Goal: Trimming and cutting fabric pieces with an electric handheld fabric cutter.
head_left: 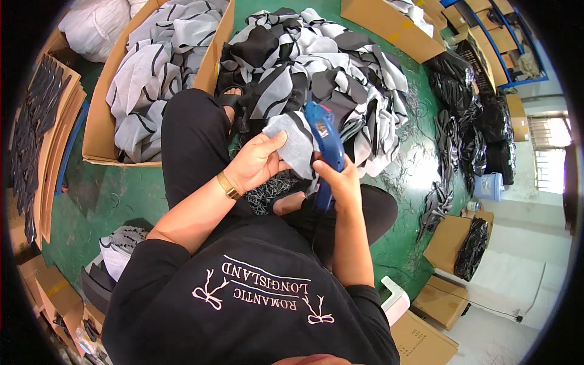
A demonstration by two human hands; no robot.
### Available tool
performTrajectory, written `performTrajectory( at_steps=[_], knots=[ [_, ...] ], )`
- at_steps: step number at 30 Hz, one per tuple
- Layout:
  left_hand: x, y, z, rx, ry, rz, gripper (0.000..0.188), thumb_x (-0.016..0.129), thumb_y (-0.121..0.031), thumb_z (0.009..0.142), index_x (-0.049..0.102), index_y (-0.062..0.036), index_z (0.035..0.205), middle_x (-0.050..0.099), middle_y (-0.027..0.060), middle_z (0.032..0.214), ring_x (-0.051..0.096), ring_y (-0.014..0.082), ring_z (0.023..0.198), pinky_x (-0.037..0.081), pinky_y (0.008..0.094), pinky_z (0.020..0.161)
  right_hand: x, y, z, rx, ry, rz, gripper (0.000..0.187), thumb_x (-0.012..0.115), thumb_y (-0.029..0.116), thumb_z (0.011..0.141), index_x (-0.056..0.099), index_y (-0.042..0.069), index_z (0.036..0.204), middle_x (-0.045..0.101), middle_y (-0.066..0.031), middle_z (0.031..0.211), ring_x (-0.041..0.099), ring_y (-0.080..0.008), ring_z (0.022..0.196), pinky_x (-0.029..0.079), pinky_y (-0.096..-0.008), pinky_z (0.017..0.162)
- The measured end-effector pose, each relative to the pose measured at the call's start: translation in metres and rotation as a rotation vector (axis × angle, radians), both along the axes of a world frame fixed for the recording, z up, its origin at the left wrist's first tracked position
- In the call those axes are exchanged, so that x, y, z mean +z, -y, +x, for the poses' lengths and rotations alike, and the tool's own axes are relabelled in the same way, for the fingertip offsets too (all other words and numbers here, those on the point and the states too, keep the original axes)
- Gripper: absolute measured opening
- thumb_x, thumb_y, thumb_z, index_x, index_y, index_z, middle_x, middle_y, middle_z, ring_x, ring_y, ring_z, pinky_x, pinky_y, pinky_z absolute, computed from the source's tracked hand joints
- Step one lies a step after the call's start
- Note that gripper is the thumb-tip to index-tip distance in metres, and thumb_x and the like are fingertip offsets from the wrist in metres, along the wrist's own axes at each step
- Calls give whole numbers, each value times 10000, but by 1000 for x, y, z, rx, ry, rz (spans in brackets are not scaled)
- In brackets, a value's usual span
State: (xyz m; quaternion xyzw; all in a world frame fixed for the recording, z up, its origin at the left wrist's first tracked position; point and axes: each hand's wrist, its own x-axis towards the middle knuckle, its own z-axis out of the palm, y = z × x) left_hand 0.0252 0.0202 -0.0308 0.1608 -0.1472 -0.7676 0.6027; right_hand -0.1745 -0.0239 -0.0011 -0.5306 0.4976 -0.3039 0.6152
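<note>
My left hand [258,161], with a gold band on its wrist, pinches a small grey piece of cloth [295,141] at mid frame. My right hand [340,182] grips a blue tagging gun [324,143], whose tip rests against the grey cloth. Both hands are held over my lap, above my knees in black trousers. Just beyond them lies a big heap of grey, black and white cloth pieces [316,61] on the green floor.
A cardboard box [97,131] full of grey striped cloth stands at the left. Flat cardboard sheets [48,134] with dark pieces lie at far left. More boxes [383,24] and black bundles [480,121] sit at the right. Loose threads litter the green floor [413,182].
</note>
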Motion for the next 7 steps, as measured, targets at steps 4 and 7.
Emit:
performTrajectory(
  at_steps=[4, 7],
  knots=[
    [-2, 1, -4, 6, -241, 51, 359, 425, -247, 1001, 453, -36, 1288, 559, 115, 1261, 543, 254, 1176, 417, 439, 1022, 2, -9, 11, -38, -9, -60, 454, 812, 127, 667, 575, -9, 1029, 594, -23, 868, 554, -104, 770, 456, -250, 708],
    [-5, 1, -7, 16, -380, 102, 372, 434, -270, 997, 453, -44, 1292, 550, 123, 1278, 536, 263, 1185, 397, 443, 1041, 2, -11, 10, -23, -44, -60, 528, 823, 149, 665, 566, -24, 1093, 616, -34, 945, 565, -109, 829, 452, -248, 775]
  ],
)
